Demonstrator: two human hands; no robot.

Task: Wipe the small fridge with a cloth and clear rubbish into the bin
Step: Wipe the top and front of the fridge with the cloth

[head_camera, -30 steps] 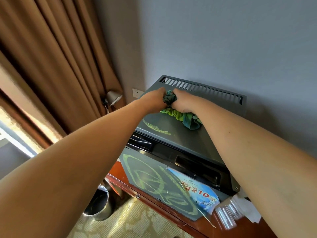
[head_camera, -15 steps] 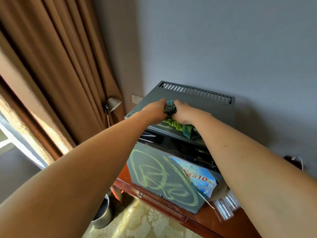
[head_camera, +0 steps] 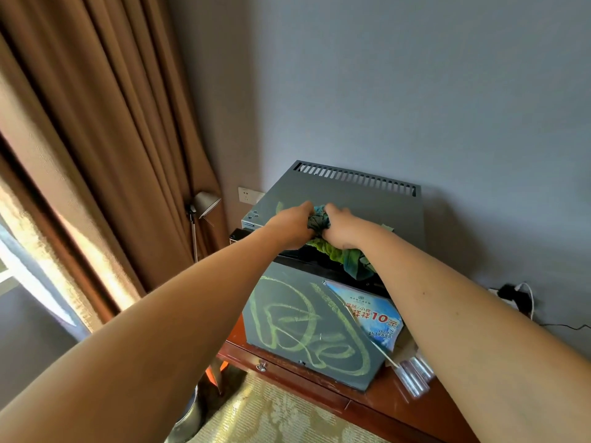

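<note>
Since the earlier frame both hands have drawn the cloth back toward the front edge of the small grey metal fridge [head_camera: 358, 199], and its green part now hangs over that edge. The left hand [head_camera: 289, 227] and the right hand [head_camera: 340, 230] are side by side on the fridge top, fingers curled round the bunched green and teal cloth [head_camera: 319, 222] gripped between them. Yellow-green scribbled marks [head_camera: 294, 324] cover the fridge door, and a blue printed card [head_camera: 374, 314] sits at the door's right side. The fridge stands on a reddish-brown wooden desk [head_camera: 319, 388]. Clear plastic packets [head_camera: 414, 377] lie on the desk at the fridge's lower right. A round metal bin [head_camera: 188, 417] stands on the floor left of the fridge, below desk level.
</note>
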